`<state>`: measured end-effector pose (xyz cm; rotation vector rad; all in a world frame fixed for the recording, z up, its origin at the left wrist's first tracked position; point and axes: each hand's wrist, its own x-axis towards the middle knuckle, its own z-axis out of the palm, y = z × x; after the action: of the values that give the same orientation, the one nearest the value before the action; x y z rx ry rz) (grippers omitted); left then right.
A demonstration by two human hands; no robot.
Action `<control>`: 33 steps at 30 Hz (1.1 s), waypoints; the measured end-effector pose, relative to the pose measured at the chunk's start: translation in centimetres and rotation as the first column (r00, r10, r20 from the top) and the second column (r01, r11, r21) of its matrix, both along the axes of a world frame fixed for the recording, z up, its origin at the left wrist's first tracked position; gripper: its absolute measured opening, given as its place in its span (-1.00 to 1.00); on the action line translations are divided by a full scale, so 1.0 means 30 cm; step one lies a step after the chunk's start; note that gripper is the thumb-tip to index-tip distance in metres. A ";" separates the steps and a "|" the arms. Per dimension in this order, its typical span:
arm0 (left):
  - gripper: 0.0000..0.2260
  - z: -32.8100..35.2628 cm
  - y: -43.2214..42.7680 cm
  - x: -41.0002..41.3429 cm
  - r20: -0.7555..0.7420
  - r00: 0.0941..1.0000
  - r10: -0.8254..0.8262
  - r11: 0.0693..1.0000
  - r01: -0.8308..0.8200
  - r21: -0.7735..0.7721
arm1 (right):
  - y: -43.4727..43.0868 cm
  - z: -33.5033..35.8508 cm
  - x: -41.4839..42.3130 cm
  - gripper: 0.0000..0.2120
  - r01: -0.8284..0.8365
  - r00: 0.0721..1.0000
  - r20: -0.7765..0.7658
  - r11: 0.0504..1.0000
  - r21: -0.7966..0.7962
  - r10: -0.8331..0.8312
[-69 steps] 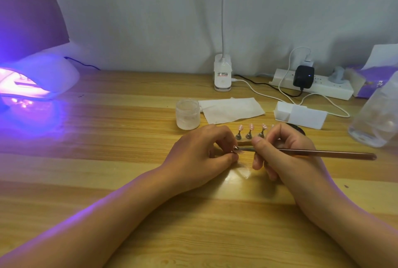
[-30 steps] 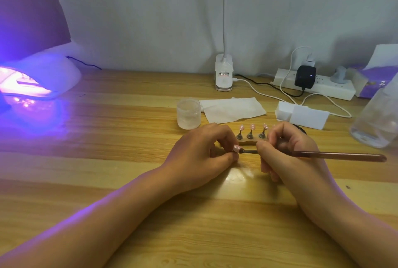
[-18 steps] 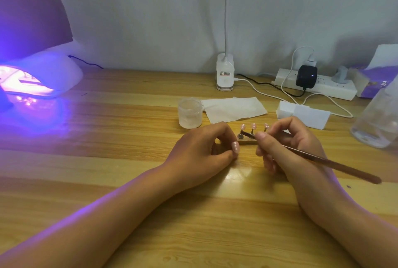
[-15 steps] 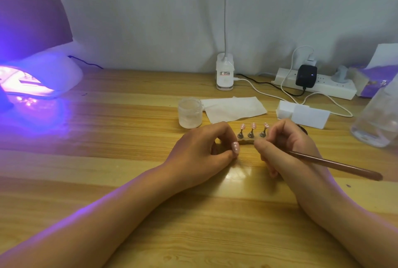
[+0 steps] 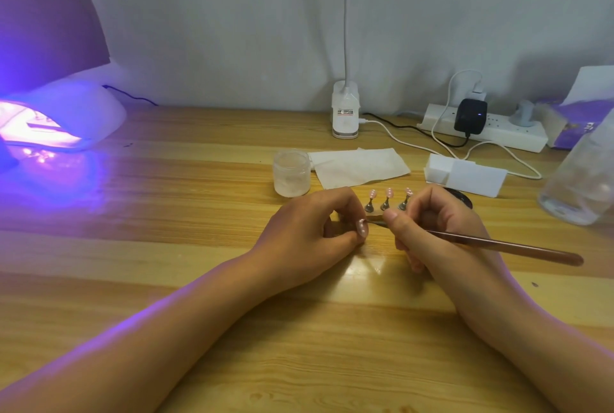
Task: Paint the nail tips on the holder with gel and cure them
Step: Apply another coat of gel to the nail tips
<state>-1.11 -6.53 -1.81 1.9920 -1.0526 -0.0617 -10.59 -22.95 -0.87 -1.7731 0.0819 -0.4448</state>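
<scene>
L hand (image 5: pixel 309 230) round nail tip (image 5: pixel 362 230)

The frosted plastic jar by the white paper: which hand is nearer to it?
Left. The left hand lies just in front of the frosted plastic jar; the right hand, holding a thin brown brush, is farther right.

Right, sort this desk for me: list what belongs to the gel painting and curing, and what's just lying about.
In use: left hand, held nail tip, right hand, brush, nail tips on holder, lit curing lamp.
Lying about: power strip, black charger, desk-lamp base, clear bottle, purple tissue pack.
</scene>
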 end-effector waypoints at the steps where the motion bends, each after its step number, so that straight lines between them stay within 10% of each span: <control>1: -0.91 0.000 -0.001 0.000 0.006 1.000 0.003 1.000 -0.003 0.003 | -0.002 -0.002 0.001 -0.79 -0.002 1.000 -0.003 1.000 -0.010 0.002; 33: -0.91 0.017 -0.001 -0.017 0.059 0.997 0.054 0.998 -0.056 0.030 | 0.008 0.003 -0.005 -0.81 -0.036 0.999 -0.009 0.995 -0.088 0.035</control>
<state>-1.63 -6.55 -1.31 2.0612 -1.0386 0.0086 -10.75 -22.72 -0.79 -1.8607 0.0369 -0.4216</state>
